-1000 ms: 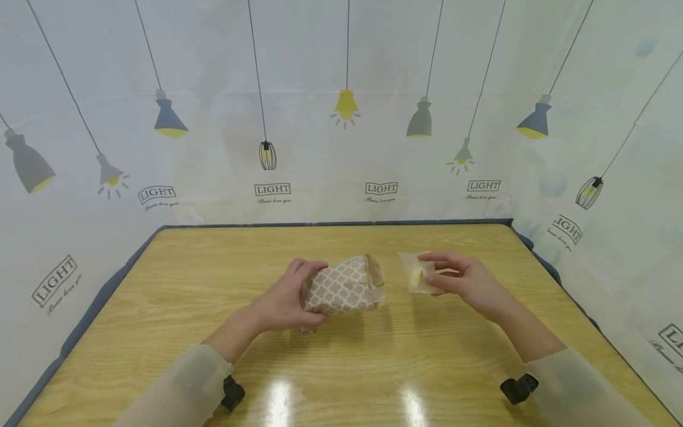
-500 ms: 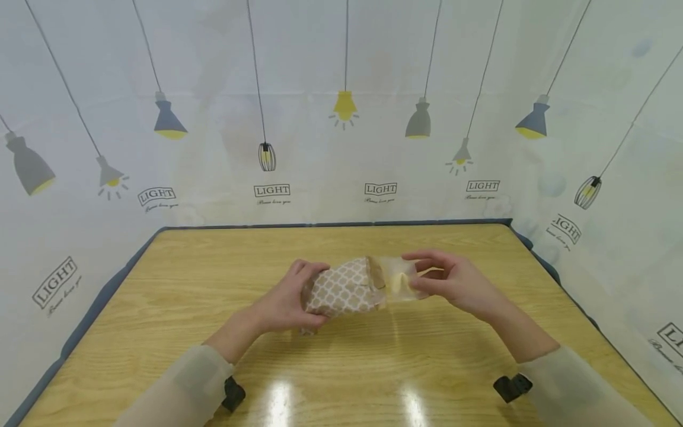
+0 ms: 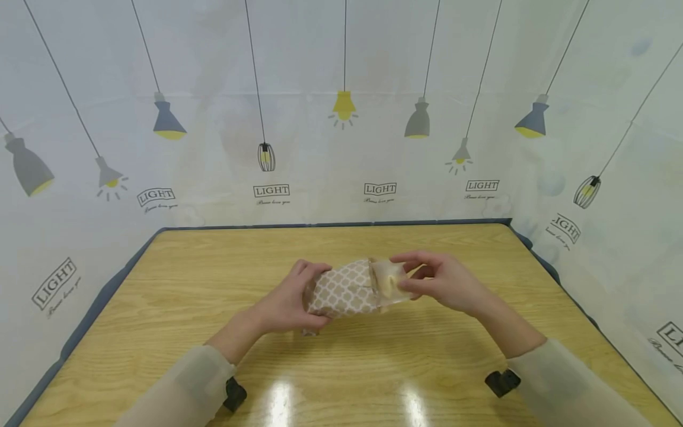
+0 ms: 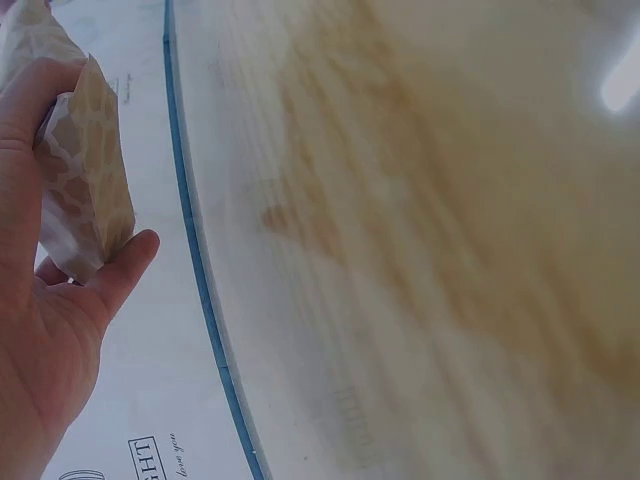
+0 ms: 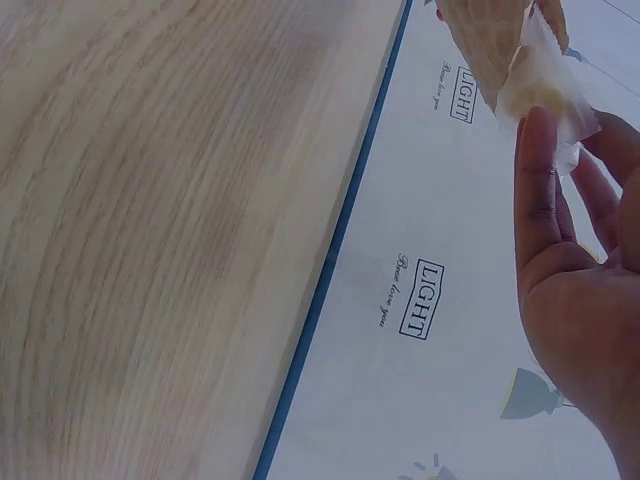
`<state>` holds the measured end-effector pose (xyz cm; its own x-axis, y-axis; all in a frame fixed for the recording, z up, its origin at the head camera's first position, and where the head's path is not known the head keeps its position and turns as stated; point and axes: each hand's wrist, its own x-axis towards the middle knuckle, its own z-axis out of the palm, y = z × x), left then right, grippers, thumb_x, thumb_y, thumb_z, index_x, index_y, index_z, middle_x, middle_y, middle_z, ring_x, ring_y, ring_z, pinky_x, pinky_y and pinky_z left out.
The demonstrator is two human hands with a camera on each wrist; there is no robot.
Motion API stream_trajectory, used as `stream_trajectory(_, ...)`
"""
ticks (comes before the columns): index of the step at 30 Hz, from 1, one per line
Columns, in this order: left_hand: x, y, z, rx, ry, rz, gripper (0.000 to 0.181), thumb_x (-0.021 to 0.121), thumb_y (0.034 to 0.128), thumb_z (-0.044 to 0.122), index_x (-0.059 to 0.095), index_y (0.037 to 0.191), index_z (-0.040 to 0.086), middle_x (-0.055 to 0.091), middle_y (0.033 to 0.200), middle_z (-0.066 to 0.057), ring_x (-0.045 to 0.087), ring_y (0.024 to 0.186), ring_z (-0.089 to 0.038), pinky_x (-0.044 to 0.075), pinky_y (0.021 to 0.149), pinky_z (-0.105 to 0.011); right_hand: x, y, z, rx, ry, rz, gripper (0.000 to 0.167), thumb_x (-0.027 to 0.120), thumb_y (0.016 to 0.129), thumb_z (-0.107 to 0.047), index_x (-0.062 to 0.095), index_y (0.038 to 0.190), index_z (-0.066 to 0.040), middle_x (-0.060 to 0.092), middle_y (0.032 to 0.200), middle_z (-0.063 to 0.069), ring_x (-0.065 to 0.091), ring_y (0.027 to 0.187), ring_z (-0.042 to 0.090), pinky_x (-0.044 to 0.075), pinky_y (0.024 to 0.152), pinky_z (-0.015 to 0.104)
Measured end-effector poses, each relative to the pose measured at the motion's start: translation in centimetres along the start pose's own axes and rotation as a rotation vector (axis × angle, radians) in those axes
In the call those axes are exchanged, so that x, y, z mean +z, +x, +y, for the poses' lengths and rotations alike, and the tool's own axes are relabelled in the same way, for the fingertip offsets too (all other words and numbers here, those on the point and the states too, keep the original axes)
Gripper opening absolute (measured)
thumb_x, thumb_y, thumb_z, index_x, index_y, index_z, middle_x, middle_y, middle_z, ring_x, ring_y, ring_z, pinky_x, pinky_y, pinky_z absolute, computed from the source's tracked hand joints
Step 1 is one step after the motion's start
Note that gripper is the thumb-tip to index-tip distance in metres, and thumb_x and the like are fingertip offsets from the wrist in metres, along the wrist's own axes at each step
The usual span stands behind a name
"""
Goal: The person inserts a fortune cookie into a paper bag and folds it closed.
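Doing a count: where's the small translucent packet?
Head view, just right of centre: the right hand pinches the packet at the mouth of the patterned bag.

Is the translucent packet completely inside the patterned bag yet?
No, the head view shows the translucent packet in plain sight at the end of the patterned bag.
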<state>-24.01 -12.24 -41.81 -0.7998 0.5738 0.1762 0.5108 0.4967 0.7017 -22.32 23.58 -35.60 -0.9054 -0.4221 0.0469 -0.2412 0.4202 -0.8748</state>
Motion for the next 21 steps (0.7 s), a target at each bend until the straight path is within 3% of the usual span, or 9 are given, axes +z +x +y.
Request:
stream_trajectory(11,0.1,0.0,0.0,-0.003,0.005,0.009,0.102,0.098,0.0765,0.018,0.044,0.163,0.013,0.046,0.145,-0.015,0.052,0.129,-0.03,0.055,0.114,-0.059,1.3,0.6,-0.1,-0.002,0.001,0.019,0.049,0.08,0.101,-0.017,0.067,0.148,-0.012,0.066,0.131,0.022,0.072,0.101,0.027,0.07,0.08,0.039)
stream_trajectory(21,-0.1,-0.2,-0.1,-0.011,0.003,0.024,0.104,0.099,0.0765,0.02,0.043,0.164,0.012,0.045,0.146,-0.016,0.052,0.131,-0.031,0.055,0.115,-0.06,0.2,0.2,-0.6,-0.021,-0.009,0.079,0.046,0.078,0.103,-0.018,0.067,0.148,-0.016,0.067,0.128,0.02,0.07,0.093,0.023,0.068,0.074,0.037)
